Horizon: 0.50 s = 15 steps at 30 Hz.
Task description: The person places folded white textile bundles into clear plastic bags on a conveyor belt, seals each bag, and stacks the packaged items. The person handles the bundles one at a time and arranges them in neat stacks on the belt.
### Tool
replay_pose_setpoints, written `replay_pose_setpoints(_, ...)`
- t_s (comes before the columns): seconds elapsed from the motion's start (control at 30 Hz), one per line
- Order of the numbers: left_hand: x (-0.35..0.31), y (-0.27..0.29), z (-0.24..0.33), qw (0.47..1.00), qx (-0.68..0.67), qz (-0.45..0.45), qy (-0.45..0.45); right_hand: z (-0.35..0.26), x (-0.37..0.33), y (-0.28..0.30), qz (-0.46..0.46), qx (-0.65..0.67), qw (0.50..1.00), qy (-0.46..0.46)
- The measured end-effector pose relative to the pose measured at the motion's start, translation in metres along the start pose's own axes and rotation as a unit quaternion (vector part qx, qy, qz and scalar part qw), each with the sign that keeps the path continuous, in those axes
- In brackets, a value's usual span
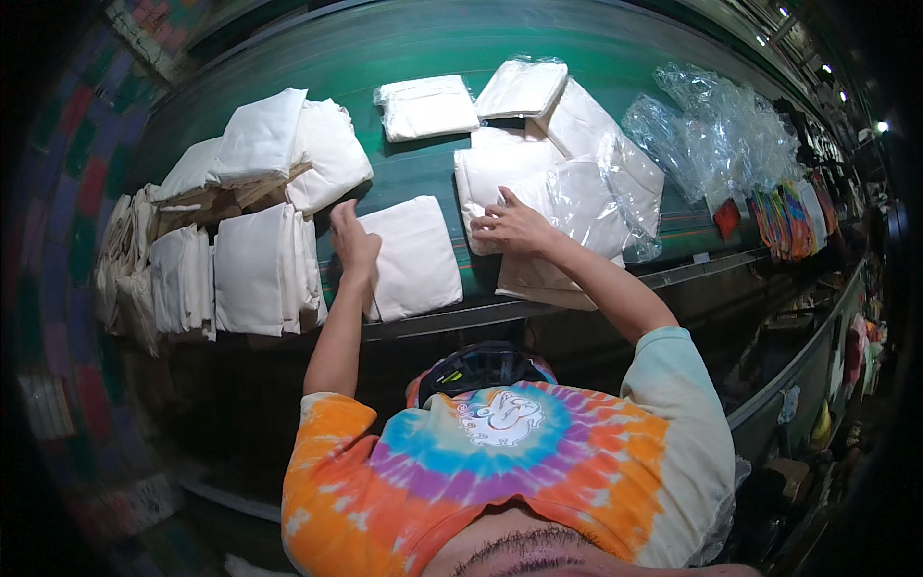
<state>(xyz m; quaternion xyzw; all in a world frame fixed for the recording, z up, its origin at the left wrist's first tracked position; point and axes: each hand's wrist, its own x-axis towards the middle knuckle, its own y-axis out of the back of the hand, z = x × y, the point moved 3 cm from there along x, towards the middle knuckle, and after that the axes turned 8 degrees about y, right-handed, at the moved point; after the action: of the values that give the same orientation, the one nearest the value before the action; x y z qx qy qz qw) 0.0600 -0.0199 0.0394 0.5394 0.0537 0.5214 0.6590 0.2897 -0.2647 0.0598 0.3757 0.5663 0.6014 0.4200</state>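
Observation:
A folded off-white cloth (pixel 415 260) lies flat near the front edge of the green belt. My left hand (pixel 354 242) is at its left side, fingers partly curled and apart, with no visible hold on anything. To the right, my right hand (pixel 516 223) rests with spread fingers on a folded white cloth in clear plastic (pixel 505 173). More plastic-wrapped cloths (pixel 601 188) overlap around and under that one. Behind them lie a wrapped cloth (pixel 522 88) and another white packet (pixel 426 108).
Stacks of folded off-white cloths (pixel 255 269) stand at the left, with others (pixel 258 135) heaped behind. A pile of clear plastic bags (pixel 721 130) sits at the right of the green belt (pixel 385 48). Colourful tie-dyed cloths (pixel 790 221) stand beyond, at the far right.

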Motion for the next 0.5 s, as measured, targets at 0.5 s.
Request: replay_pose_setpoints(0.5, -0.079, -0.07, 0.229, 0.722, -0.481, -0.445, 0.222, 0.018, -0.179, 0.049, 0.165, 0.077, 0.882, -0.435)
